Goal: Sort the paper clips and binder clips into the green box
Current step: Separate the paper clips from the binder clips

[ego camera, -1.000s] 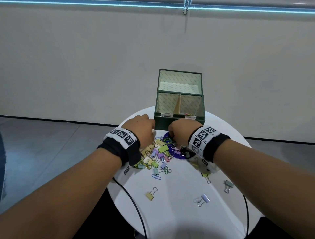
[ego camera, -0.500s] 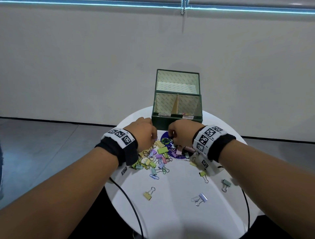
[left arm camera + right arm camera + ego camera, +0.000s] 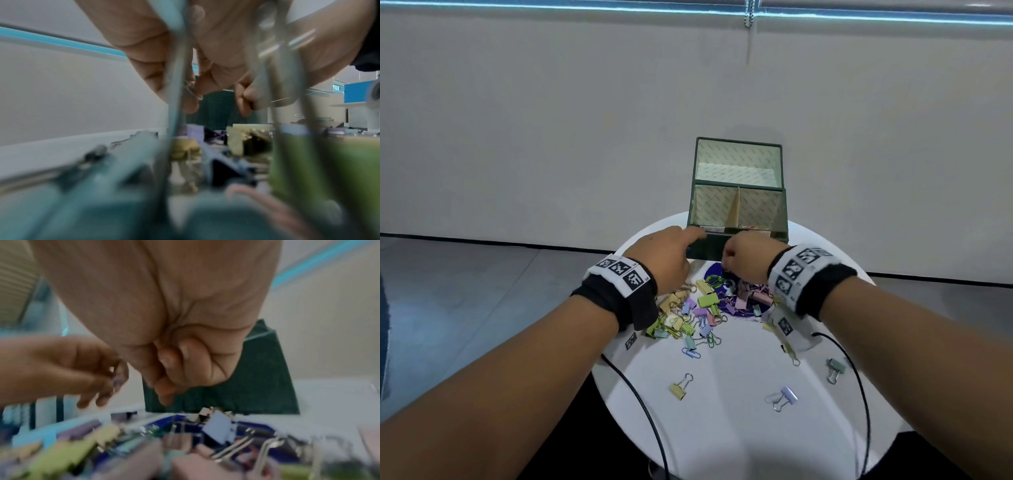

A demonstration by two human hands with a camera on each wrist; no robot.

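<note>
Left hand pinches a thin wire clip at the green box front rim; right hand is a closed fist, contents unclear; pile just below.

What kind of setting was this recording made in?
Probably an office or lab room: a small round white table against a bare wall, blue desk partitions behind, and a green box beside loose clips.

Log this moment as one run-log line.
left hand: pinches wire clip by green box | right hand: curled, contents unseen | clip pile: on table
</note>
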